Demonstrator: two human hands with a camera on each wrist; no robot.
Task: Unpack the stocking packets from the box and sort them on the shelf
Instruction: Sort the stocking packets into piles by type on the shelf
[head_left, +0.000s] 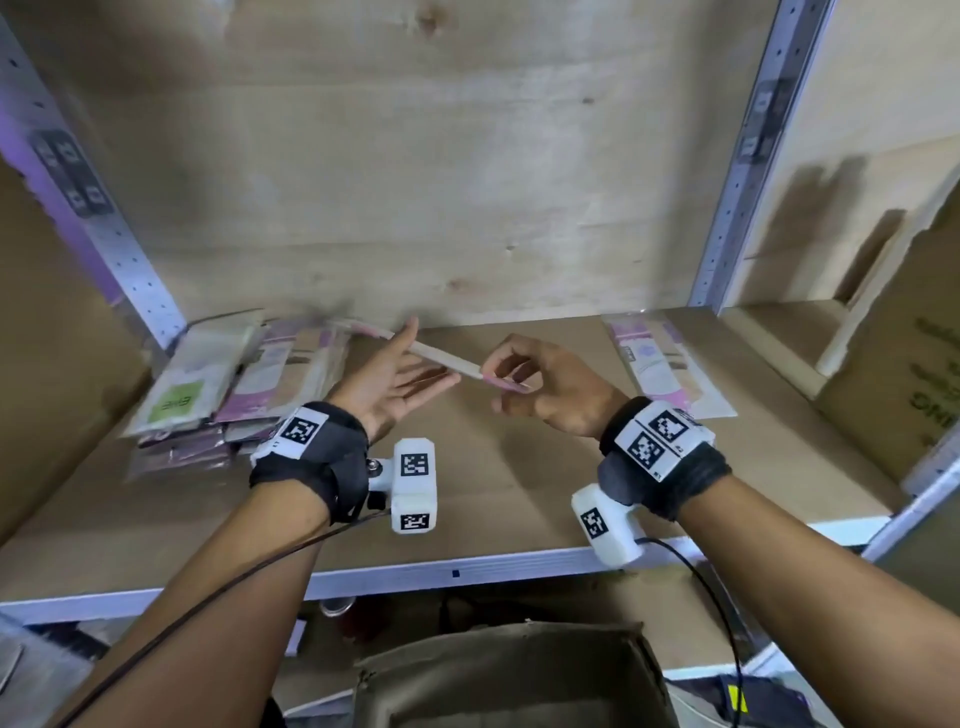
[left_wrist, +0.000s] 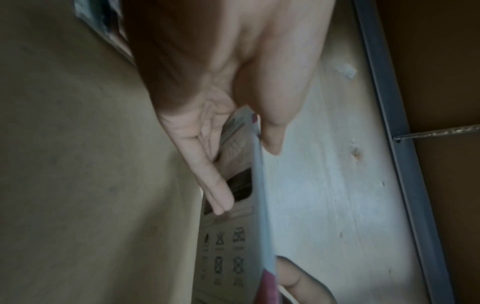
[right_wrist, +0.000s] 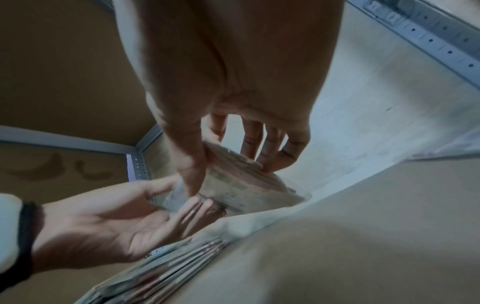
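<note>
A flat stocking packet hangs edge-on in the air above the shelf board. My right hand pinches its near end between thumb and fingers. My left hand is spread flat, its thumb on one side of the packet's far half and its straight fingers on the other. A pile of sorted packets lies at the shelf's left end, and a smaller group of pink-and-white packets at the right. The open cardboard box sits below the shelf edge.
Perforated metal posts stand on both sides of the bay, with a plywood back panel behind. A printed carton stands in the bay to the right. The grey front rail runs under my wrists.
</note>
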